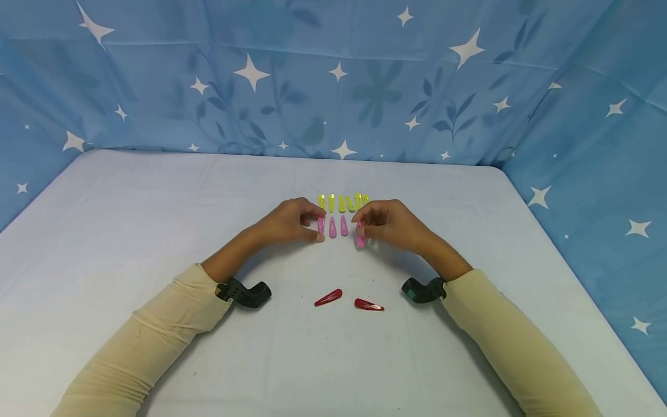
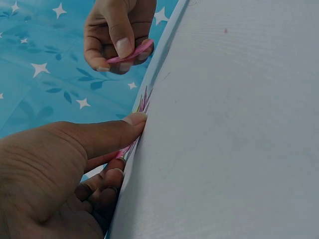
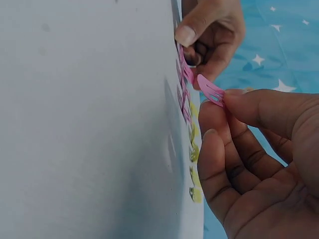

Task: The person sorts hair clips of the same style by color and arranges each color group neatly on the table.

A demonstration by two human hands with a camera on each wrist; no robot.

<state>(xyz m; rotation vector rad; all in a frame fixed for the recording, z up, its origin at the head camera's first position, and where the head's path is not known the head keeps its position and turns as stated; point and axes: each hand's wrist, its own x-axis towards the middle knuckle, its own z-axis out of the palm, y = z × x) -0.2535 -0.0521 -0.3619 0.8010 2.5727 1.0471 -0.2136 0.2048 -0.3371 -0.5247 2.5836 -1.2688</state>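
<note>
My left hand pinches a pink snap hair clip at the left end of a row, with the thumb by its lower end and a finger by its upper end. Between thumb and fingers of my right hand is another pink hair clip; the right wrist view shows this held clip raised off the tablecloth. Two more pink clips lie side by side between the hands, a left one and a right one.
Just beyond the pink clips runs a row of several yellow hair clips. Nearer the person lie two red clips, one on the left and one on the right. A white cloth covers the table; a blue star-patterned curtain hangs behind.
</note>
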